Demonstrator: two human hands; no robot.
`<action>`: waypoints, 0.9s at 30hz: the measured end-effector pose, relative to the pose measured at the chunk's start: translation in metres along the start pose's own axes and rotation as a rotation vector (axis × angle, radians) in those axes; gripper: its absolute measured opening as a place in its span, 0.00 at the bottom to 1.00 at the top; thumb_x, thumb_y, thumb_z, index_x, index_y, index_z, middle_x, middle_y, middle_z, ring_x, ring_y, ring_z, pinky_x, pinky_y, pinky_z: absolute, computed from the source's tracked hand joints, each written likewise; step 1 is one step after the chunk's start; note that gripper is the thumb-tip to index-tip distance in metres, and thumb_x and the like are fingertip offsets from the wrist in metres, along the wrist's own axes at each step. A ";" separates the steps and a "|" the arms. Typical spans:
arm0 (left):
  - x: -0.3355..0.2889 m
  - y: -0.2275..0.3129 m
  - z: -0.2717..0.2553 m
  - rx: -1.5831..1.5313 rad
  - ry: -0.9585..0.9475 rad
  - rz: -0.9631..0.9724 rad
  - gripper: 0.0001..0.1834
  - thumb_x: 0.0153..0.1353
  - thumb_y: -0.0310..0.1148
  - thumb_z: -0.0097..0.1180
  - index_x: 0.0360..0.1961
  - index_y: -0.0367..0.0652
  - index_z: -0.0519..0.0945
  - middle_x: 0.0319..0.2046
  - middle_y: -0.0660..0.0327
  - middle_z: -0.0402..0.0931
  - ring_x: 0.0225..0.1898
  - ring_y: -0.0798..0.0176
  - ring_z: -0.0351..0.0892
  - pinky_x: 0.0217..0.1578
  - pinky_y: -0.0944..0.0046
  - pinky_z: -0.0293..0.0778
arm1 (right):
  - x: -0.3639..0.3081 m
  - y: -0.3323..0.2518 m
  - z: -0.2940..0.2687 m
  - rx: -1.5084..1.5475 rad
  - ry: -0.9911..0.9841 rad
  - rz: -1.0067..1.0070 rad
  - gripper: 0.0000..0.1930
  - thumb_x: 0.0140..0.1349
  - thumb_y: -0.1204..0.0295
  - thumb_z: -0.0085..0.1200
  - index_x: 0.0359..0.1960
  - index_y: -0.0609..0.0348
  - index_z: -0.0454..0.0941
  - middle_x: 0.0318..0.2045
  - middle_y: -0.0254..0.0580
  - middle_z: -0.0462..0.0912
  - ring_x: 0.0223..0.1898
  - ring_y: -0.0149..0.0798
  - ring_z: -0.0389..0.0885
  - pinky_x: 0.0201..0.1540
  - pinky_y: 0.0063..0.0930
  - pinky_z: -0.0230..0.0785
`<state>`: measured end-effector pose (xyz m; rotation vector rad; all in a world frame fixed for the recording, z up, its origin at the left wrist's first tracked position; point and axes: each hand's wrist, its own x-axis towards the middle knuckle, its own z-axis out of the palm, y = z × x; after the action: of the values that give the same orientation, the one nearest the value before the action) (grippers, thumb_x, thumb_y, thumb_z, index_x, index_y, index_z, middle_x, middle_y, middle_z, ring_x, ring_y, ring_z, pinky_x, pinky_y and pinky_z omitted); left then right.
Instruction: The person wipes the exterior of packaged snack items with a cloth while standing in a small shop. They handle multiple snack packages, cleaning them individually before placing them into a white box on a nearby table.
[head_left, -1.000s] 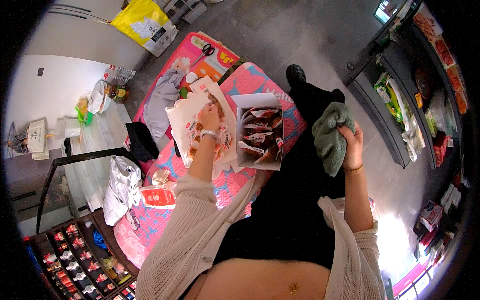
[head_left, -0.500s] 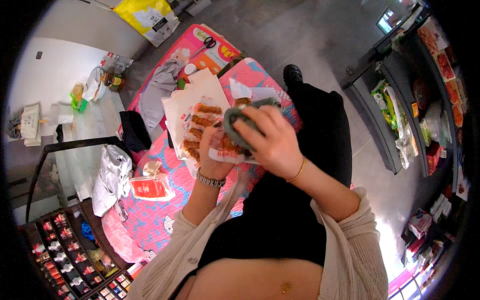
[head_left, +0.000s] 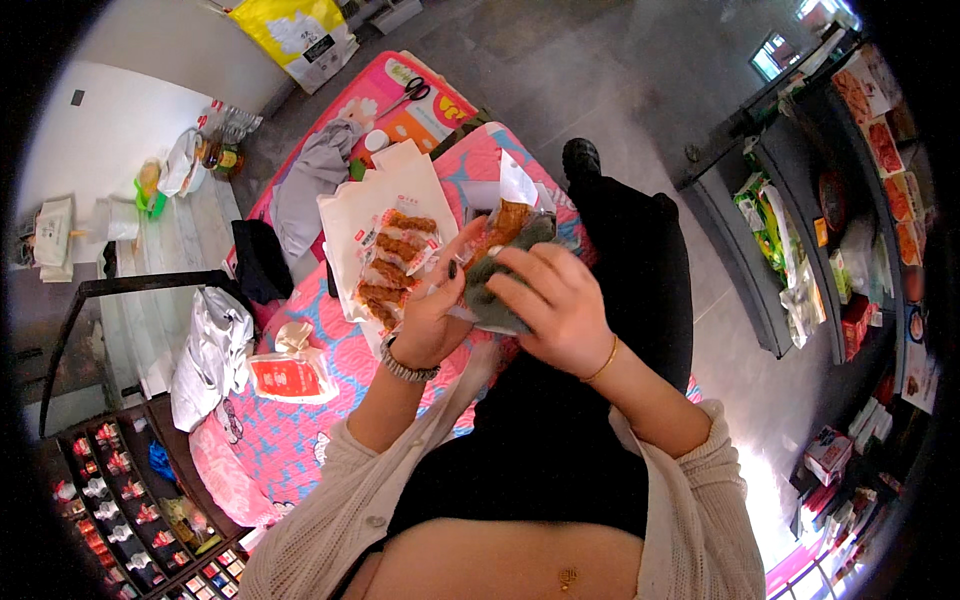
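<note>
My left hand [head_left: 435, 315] has its thumb up along the near side of a clear packet of brown food sticks [head_left: 508, 220], whose upper end points away from me. The fingers behind it are partly hidden. Bunched under the fingers of my right hand [head_left: 560, 305] is a grey-green cloth [head_left: 492, 288], pressed against the packet's lower part. Just left of my hands, several wrapped brown food sticks [head_left: 385, 275] lie in a row on a cream paper bag [head_left: 345, 235].
A pink and blue quilted cover [head_left: 300, 455] spreads beneath. On it are a red-and-white pouch [head_left: 288, 377], a silvery bag [head_left: 212, 350], a grey cloth [head_left: 312, 185] and black-handled scissors [head_left: 412, 92]. Stocked dark shelves [head_left: 735, 250] stand at right, a rack of small packets [head_left: 120, 500] at lower left.
The cloth has slid lower and uncovered more of the packet's upper end. My left hand has turned, its thumb now raised. The view has shifted slightly.
</note>
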<state>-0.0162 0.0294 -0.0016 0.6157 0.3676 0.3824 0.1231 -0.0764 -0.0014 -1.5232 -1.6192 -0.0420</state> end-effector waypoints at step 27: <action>-0.026 0.014 -0.014 0.937 -0.079 0.044 0.31 0.56 0.20 0.38 0.65 0.35 0.57 0.62 0.51 0.62 0.63 0.59 0.62 0.61 0.63 0.57 | -0.005 0.040 0.028 0.562 0.020 0.780 0.24 0.51 0.69 0.60 0.49 0.66 0.72 0.38 0.54 0.80 0.41 0.48 0.80 0.47 0.33 0.69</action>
<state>-0.0478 0.0349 0.0019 1.5503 0.4527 0.2084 0.1398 -0.0547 -0.0425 -1.5699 -0.8180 0.7545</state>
